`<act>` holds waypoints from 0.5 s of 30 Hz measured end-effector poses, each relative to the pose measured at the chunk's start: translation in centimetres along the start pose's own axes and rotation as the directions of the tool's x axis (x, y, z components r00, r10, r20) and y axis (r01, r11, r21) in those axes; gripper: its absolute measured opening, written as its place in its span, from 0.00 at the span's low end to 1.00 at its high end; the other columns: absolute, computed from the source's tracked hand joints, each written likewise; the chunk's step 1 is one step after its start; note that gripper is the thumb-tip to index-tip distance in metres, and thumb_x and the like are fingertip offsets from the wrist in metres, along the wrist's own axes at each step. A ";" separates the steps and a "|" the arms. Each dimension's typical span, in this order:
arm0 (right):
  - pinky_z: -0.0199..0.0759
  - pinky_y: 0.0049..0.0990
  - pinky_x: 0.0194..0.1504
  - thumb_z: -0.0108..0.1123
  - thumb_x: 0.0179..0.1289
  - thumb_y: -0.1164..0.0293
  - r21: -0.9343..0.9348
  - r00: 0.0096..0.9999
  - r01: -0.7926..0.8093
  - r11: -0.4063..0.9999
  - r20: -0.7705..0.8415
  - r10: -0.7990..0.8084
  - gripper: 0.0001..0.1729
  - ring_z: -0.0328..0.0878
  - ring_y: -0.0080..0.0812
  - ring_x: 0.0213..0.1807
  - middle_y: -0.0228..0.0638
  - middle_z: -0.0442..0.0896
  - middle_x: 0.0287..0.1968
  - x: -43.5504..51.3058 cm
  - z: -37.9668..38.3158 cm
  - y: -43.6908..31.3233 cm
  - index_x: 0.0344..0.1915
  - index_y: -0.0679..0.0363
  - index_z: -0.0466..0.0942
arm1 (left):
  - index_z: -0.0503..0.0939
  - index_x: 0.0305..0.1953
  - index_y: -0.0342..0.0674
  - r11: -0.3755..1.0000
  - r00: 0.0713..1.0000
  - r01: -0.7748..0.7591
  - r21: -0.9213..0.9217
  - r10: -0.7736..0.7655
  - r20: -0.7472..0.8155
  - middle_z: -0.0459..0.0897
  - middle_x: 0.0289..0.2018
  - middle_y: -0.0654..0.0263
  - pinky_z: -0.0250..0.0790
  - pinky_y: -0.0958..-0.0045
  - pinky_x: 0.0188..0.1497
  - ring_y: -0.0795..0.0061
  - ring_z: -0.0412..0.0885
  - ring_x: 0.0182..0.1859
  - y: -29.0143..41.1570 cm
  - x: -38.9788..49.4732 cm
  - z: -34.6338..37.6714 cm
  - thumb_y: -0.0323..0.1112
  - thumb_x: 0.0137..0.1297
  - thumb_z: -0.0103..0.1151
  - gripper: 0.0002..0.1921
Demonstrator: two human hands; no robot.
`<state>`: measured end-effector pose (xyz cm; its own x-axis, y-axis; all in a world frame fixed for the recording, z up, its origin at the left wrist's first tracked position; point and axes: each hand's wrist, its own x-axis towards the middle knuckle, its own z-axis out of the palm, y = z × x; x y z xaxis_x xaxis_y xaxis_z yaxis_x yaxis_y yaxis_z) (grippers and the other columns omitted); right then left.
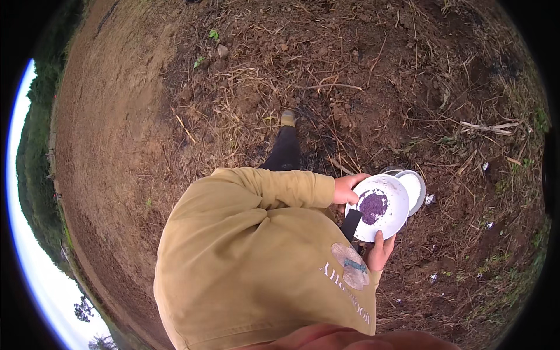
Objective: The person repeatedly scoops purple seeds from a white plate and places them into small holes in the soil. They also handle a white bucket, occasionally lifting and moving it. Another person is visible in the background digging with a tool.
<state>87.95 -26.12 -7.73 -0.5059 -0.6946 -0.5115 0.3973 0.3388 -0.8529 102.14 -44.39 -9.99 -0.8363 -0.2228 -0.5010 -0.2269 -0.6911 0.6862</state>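
Observation:
A white bowl (393,197) holding dark purple granules (373,207) is held between my two hands at the right of my body. My left hand (348,189) grips its left rim, thumb over the edge. On the near rim rest the fingers of my right hand (381,253); its forearm is mostly hidden by the tan jacket. Just beyond the bowl, partly covered by it, is a second round container with white contents (411,188); what supports it is hidden. A flat black object (351,225), perhaps a strap, overlaps the bowl's lower left rim.
Brown soil with dry straw surrounds me. One of my shoes (288,118) stands ahead. A pale branch (490,127) and scattered white bits (429,199) lie to the right, with a thin stick (332,86) ahead. Trees and sky edge the left.

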 end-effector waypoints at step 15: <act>0.71 0.24 0.37 0.45 0.59 0.79 -0.158 0.982 -0.125 0.979 0.121 0.145 0.27 0.73 0.29 0.42 0.42 0.71 0.48 8.4 9.9 -3.1 0.60 0.68 0.56 | 0.46 0.64 0.41 0.982 0.998 -0.040 -0.182 0.030 -0.053 0.74 0.45 0.56 0.75 0.76 0.24 0.72 0.79 0.33 3.3 -2.0 -11.0 0.24 0.46 0.50 0.41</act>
<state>90.04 -39.24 -8.32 -0.3468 -0.7094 -0.6135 0.3314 0.5193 -0.7878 108.56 -53.81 -12.57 -0.8153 -0.2797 -0.5071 -0.0989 -0.7955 0.5978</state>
